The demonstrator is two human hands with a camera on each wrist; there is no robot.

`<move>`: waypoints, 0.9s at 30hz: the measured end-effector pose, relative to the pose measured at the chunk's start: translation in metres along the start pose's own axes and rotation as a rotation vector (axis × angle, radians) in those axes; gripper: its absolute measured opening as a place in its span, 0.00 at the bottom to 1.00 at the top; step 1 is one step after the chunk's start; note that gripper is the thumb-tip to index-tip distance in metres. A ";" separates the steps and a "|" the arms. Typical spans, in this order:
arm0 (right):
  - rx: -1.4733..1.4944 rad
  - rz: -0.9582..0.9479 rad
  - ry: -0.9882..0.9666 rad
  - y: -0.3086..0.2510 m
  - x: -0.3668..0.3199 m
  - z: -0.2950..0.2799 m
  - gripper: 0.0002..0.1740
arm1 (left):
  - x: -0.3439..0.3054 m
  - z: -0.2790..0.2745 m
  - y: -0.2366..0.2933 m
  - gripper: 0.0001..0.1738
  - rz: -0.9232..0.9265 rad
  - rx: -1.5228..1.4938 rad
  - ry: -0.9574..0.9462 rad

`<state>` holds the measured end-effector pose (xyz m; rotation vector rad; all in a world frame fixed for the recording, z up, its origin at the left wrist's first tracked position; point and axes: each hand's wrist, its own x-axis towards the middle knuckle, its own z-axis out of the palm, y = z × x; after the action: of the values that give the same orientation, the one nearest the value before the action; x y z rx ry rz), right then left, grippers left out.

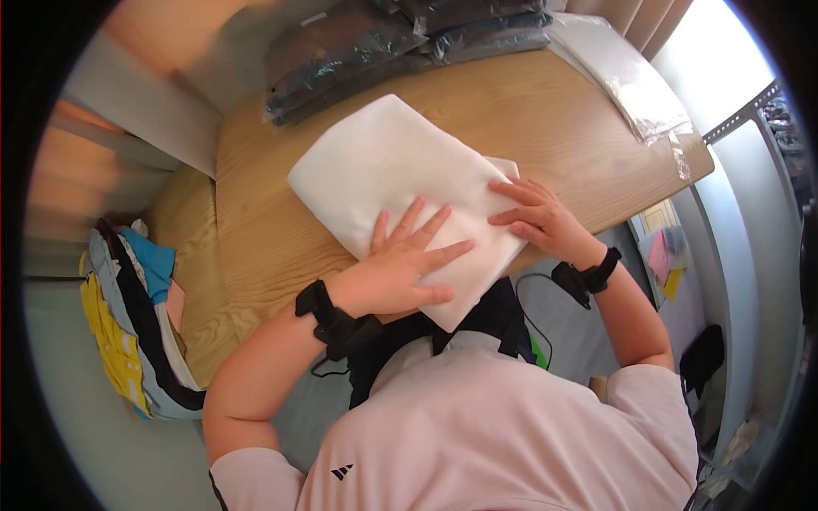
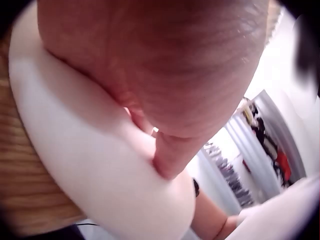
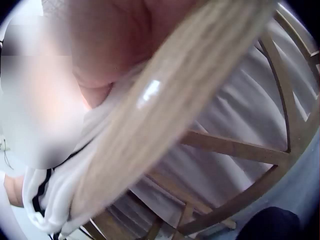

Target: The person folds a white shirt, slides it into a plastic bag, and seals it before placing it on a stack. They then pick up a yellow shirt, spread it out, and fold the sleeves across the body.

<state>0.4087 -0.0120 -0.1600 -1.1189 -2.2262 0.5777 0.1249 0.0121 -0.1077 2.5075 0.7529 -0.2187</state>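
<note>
A folded white cloth item (image 1: 379, 157) lies on the wooden table, one corner reaching past the near edge. My left hand (image 1: 396, 271) rests flat on its near part with fingers spread. In the left wrist view the palm and thumb (image 2: 172, 155) press on the smooth white fabric (image 2: 100, 160). On the cloth's right side, my right hand (image 1: 550, 226) touches the edge with relaxed, nearly straight fingers. A small folded flap of white shows just beyond those fingertips. The right wrist view has the right hand (image 3: 115, 45) at the table edge, its fingers mostly hidden.
Dark garments in clear bags (image 1: 341, 55) are stacked at the table's back. Flat clear plastic bags (image 1: 626, 77) lie at the back right. A pile of coloured clothes (image 1: 128, 315) sits at the far left. The table's rounded edge (image 3: 165, 95) runs beneath the right hand.
</note>
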 end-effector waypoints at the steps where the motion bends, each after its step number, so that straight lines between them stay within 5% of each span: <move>1: -0.011 -0.016 0.001 0.002 0.002 -0.001 0.13 | 0.001 -0.005 -0.002 0.37 -0.003 0.009 0.017; 4: 0.156 0.084 0.038 -0.006 0.002 -0.002 0.11 | -0.005 -0.018 -0.009 0.35 0.030 -0.014 -0.024; 6: 0.022 0.117 0.043 -0.026 0.001 -0.009 0.10 | -0.015 -0.026 -0.032 0.27 0.009 -1.027 0.120; 8: -0.220 0.160 0.131 -0.057 0.003 -0.010 0.07 | -0.031 -0.016 -0.051 0.19 -0.188 -1.445 0.587; 9: -0.299 0.095 0.152 -0.072 0.004 -0.006 0.07 | -0.039 -0.010 -0.061 0.19 -0.182 -1.435 0.600; 11: -0.184 0.083 0.178 -0.097 0.009 0.010 0.17 | -0.053 0.000 -0.080 0.15 -0.473 -1.538 1.103; 12: -0.190 0.074 0.129 -0.105 0.014 0.018 0.22 | -0.055 0.002 -0.088 0.15 -0.464 -1.533 1.112; 14: -0.233 0.077 0.046 -0.102 0.016 0.032 0.32 | -0.056 0.001 -0.099 0.19 -0.590 -1.956 0.807; 21: -0.167 0.031 0.064 -0.084 0.010 0.038 0.30 | -0.009 -0.010 -0.084 0.32 -0.299 -1.978 0.679; 27: -0.112 0.095 0.080 -0.102 0.001 0.025 0.23 | -0.007 -0.033 -0.050 0.28 -0.115 -2.084 0.600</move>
<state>0.3331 -0.0703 -0.1167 -1.2880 -2.1678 0.4437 0.0914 0.0622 -0.0984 0.4686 0.6422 0.8732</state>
